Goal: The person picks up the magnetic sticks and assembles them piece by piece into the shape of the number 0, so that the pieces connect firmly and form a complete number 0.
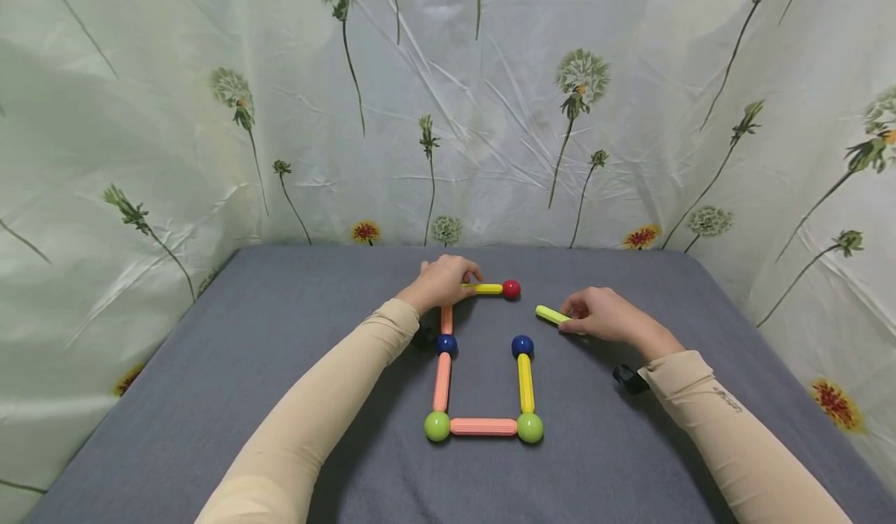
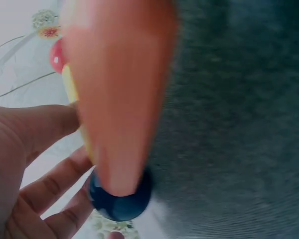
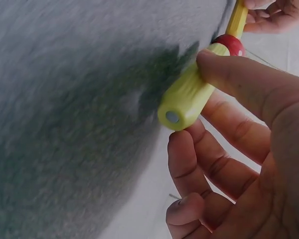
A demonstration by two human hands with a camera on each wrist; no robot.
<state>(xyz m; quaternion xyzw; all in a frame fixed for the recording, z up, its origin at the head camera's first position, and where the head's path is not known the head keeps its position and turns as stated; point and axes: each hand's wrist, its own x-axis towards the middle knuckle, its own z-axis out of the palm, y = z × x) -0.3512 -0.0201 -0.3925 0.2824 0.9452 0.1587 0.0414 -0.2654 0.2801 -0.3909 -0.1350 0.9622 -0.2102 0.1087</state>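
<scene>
My left hand [image 1: 446,279] pinches a yellow magnetic rod [image 1: 488,289] at the far side of the layout. A red ball [image 1: 512,289] sits on that rod's right end. In the left wrist view a dark blue ball [image 2: 120,204] joins the yellow rod's other end to an orange rod [image 2: 122,109]; the hand covers this joint in the head view. My right hand [image 1: 603,318] holds a pale yellow-green magnetic rod [image 1: 551,315] between thumb and fingers, right of the layout. A grey metal disc [image 3: 173,116] shows in its near end.
Nearer me, a blue ball [image 1: 446,344], a pink rod [image 1: 442,382], a green ball [image 1: 437,426], another pink rod [image 1: 484,427], a second green ball [image 1: 530,427], a yellow rod [image 1: 526,384] and a blue ball [image 1: 522,346] form a U. A floral curtain [image 1: 504,158] backs the grey table [image 1: 210,368].
</scene>
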